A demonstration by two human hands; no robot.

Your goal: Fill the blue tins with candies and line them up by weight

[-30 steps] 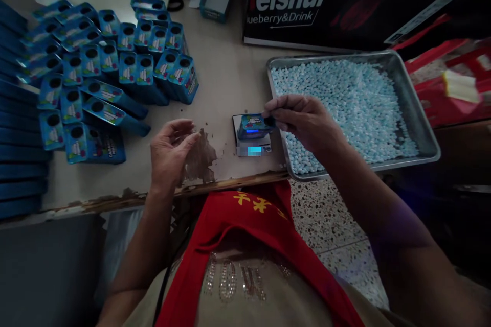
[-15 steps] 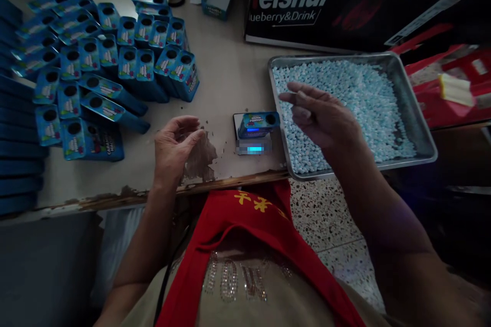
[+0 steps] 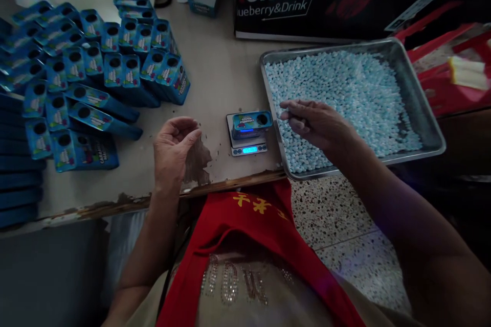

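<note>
A small digital scale (image 3: 248, 150) with a lit blue display lies on the table, and one blue candy box (image 3: 251, 121) with a dark round hole rests on its pan. To the right of it, a metal tray (image 3: 431, 130) holds a spread of small pale-blue and white candies (image 3: 345, 82). My right hand (image 3: 316, 121) hovers above the tray's left part, fingers drawn together; whatever they may hold cannot be made out. My left hand (image 3: 174, 145) is left of the scale, above the table's front edge, its fingers loosely curled and the thumb apart, with nothing in it.
Many similar blue boxes (image 3: 130, 71) stand grouped on the table's left side, with a stack of blue boxes (image 3: 17, 173) at the far left. A black carton (image 3: 284, 5) stands behind the tray. Red plastic stools (image 3: 452, 82) are at the right. The table's front edge (image 3: 226, 184) is chipped.
The view has shifted slightly. My right hand has lowered a little and its fingers have drawn closer together. My left hand stays nearly still, and the box remains on the scale.
</note>
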